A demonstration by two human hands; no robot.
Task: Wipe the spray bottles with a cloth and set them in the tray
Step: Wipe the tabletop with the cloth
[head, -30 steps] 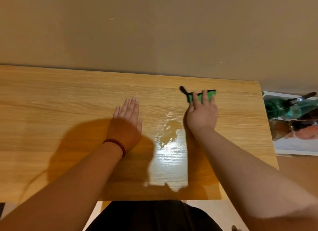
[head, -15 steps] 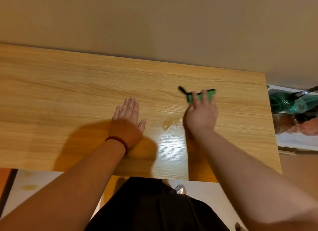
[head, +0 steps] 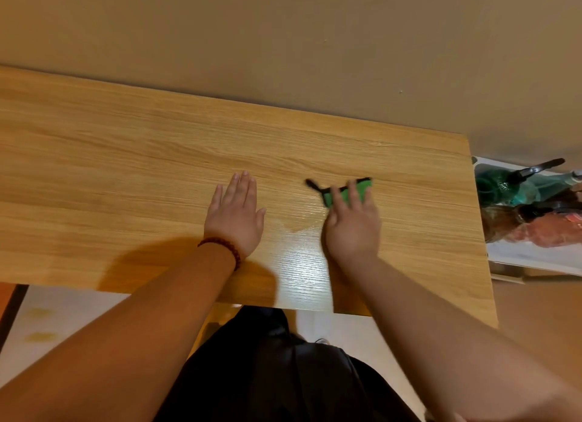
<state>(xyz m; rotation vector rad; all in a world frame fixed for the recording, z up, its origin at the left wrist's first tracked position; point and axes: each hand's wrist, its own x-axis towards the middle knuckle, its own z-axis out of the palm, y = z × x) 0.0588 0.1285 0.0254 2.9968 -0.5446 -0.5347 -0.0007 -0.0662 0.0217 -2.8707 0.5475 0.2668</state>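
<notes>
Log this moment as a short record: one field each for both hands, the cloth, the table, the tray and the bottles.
left hand: flat on the table, fingers straight, holding nothing
right hand: straight fingers pressing the cloth onto the table
cloth: green with a dark edge, blurred, partly under the fingers
table: light wood
tray: white, off the table's right end
green bottle: in the tray
reddish bottle: in the tray, nearer the person
</notes>
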